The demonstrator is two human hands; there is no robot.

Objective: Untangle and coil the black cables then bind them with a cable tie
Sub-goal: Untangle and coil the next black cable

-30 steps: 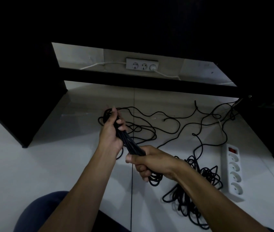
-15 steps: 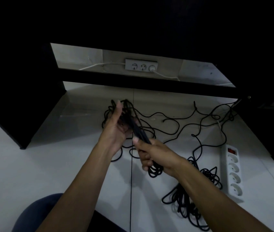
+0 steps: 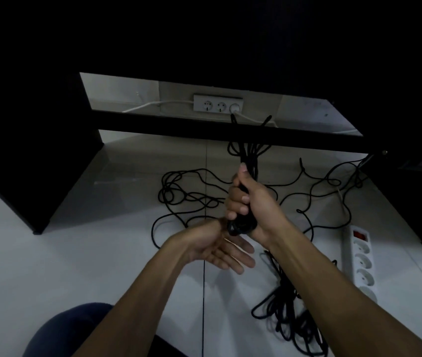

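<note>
No text, label, brand or number can be read anywhere in the head view. The white power strip (image 3: 360, 264) on the floor and the wall socket strip (image 3: 218, 103) show only plain faces, too dim and small for any marking.

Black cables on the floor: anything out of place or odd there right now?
Yes. Only part is gathered: the right hand grips a folded cable bundle, while loose black cable sprawls over the tiled floor and a tangled heap lies beside the white power strip. No cable tie visible.
</note>
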